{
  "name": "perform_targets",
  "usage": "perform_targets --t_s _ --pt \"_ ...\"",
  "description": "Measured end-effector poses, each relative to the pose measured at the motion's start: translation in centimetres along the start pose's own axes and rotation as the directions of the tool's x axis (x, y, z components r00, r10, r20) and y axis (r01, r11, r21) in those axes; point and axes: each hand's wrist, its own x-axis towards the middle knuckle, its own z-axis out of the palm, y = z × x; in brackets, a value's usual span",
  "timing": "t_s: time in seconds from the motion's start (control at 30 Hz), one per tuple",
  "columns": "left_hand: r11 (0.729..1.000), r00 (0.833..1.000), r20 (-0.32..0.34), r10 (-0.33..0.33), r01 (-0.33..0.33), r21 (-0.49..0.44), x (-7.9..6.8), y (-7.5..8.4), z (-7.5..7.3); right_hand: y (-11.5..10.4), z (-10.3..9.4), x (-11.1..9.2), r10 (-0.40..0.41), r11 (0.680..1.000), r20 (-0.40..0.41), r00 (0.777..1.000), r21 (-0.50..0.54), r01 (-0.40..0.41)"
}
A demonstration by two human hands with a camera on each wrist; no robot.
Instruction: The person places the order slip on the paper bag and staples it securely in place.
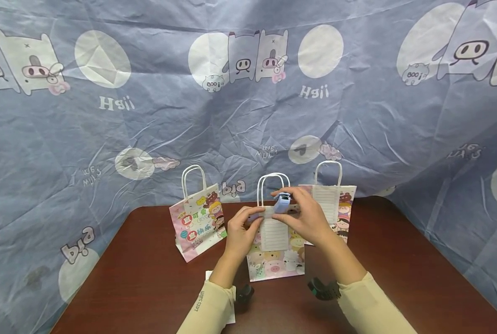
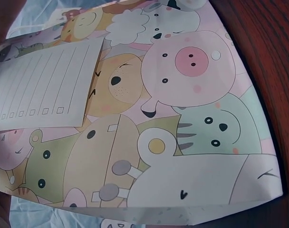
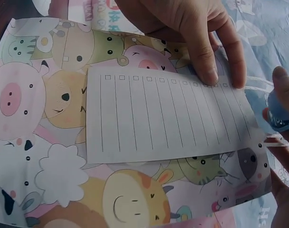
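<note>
A paper gift bag [image 1: 275, 269] with cartoon animals and white twisted handles stands upright in the middle of the table. A lined sheet of paper [image 1: 274, 235] with small checkboxes lies flat against its front, seen close in the right wrist view. My left hand [image 1: 241, 232] pinches the sheet's upper left corner and the bag's top edge, the thumb [image 3: 201, 61] lying over the paper. In my right hand [image 1: 311, 220] is a light blue stapler [image 1: 281, 203], held at the bag's top edge just right of the left fingertips. The left wrist view shows the bag's animal-print front [image 2: 192, 71].
To the left stands another gift bag [image 1: 200, 222], turned at an angle. Behind on the right is a third bag [image 1: 346, 204] bearing a lined sheet [image 1: 325, 202]. White paper [image 1: 231, 315] lies under the left forearm. A printed blue cloth [image 1: 248, 116] hangs behind the table.
</note>
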Motion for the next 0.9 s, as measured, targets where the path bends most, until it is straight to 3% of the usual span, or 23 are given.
perform_targets --t_s 0.2,0.27,0.43,0.6,0.73,0.9 --pt "1.0 1.0 0.02 0.009 -0.008 -0.017 0.0 -0.2 -0.1 0.0 -0.7 -1.0 -0.059 0.997 -0.117 0.991 0.045 0.065" --pt "1.0 1.0 0.022 -0.01 0.01 -0.015 0.1 0.7 -0.2 0.2 -0.9 -1.3 -0.063 0.995 -0.142 0.988 0.072 0.074" --pt "1.0 1.0 -0.001 -0.029 0.029 -0.006 0.4 2.8 -0.4 0.3 -1.7 -2.4 -0.016 0.992 -0.164 0.986 0.118 0.035" --pt "0.999 0.999 -0.01 -0.036 0.036 -0.005 0.3 2.7 -0.4 1.1 -1.9 -4.1 0.033 0.994 -0.186 0.982 0.104 -0.014" --pt "0.998 0.998 -0.015 -0.06 0.06 -0.017 0.2 2.6 -0.4 2.0 -2.2 -5.6 0.076 0.994 -0.165 0.983 0.095 -0.061" --pt "0.996 0.995 -0.032 -0.089 0.089 -0.009 0.5 2.7 -0.9 2.8 -2.8 -7.3 0.135 0.987 -0.08 0.988 0.099 -0.127"
